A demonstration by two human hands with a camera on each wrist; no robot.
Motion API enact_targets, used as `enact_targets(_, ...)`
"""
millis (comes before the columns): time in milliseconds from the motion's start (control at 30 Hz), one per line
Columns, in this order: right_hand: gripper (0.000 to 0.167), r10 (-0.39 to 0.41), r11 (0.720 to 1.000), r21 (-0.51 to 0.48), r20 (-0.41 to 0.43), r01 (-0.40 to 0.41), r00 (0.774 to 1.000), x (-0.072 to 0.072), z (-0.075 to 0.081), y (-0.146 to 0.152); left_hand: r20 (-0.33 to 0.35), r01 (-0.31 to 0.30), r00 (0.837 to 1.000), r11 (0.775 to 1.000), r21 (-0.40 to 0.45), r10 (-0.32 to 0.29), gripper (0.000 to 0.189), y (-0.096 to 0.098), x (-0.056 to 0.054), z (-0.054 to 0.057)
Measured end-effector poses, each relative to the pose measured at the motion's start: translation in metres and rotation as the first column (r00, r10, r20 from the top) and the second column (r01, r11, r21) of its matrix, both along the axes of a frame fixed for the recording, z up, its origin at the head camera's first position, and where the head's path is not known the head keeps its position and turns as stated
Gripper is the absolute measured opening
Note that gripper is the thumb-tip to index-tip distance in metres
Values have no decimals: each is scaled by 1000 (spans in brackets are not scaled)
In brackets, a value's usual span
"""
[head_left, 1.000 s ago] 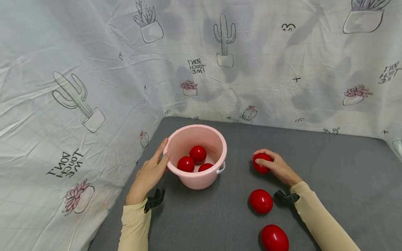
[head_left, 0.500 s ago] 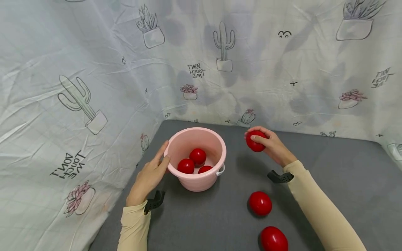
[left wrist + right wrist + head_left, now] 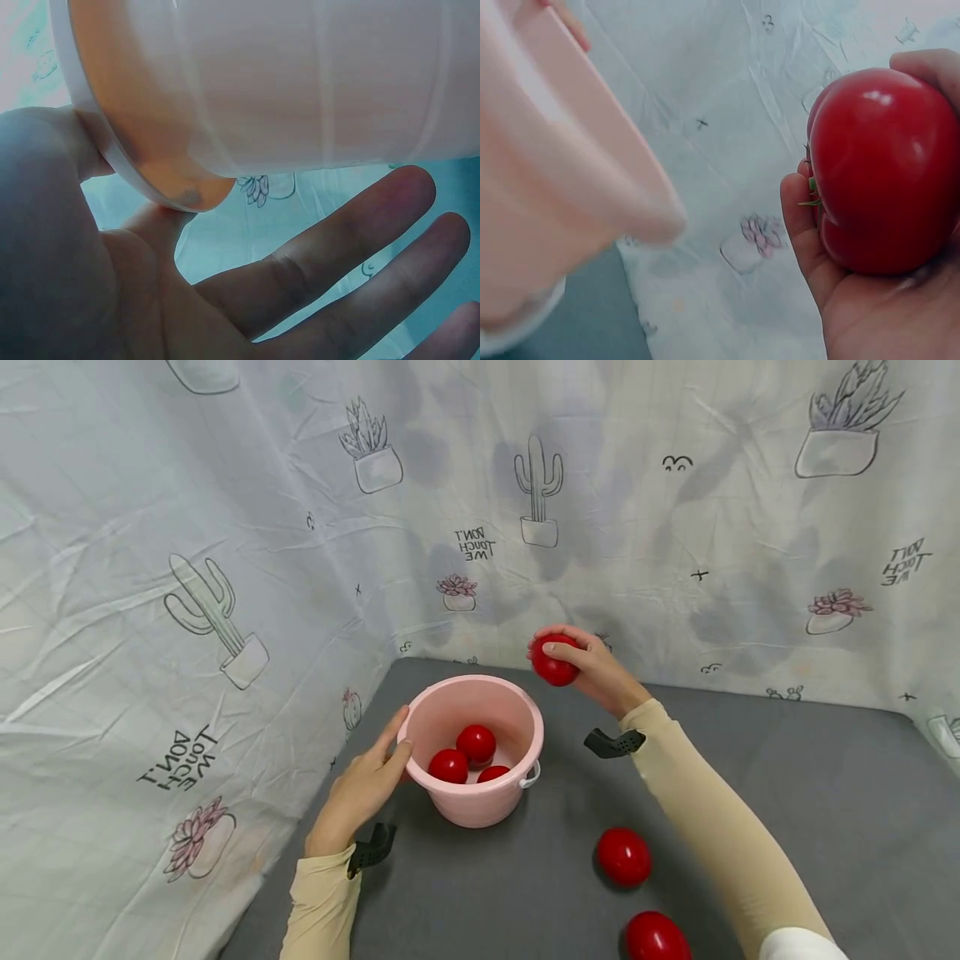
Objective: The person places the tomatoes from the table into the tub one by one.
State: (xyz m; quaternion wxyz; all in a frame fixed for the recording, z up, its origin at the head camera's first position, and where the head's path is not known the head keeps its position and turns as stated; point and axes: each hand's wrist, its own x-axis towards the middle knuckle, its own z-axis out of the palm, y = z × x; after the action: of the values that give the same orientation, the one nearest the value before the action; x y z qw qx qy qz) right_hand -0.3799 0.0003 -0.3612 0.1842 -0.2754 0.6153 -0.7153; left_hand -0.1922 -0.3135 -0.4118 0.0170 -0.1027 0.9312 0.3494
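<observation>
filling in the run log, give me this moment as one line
left hand: touches pink bucket rim | right hand: holds tomato, outside bucket | in bucket: three tomatoes visible | on gray table: two tomatoes

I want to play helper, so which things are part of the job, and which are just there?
Part of the job, it seems:
pink bucket, left hand on its rim
red tomato held in the right hand
three red tomatoes inside the bucket
two loose red tomatoes, likely

Just there:
gray table underneath
white cloth with plant drawings
black wrist straps
</observation>
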Motion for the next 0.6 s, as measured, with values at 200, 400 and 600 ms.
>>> enact_targets(200, 24, 54, 997, -53, 17, -53, 998, -1, 7, -28, -12, 6, 1000, 1000, 6, -6, 54, 0, -1, -1)
enact_targets(400, 24, 80, 995, -62, 20, -78, 997, -1, 8, -48, -23, 16, 1000, 1000, 1, -16, 55, -1, -2, -2)
enact_targets(600, 18, 100, 993, -73, 56, -96, 993, -1, 9, -68, -11, -3, 1000, 1000, 15, 3, 54, -2, -1, -3)
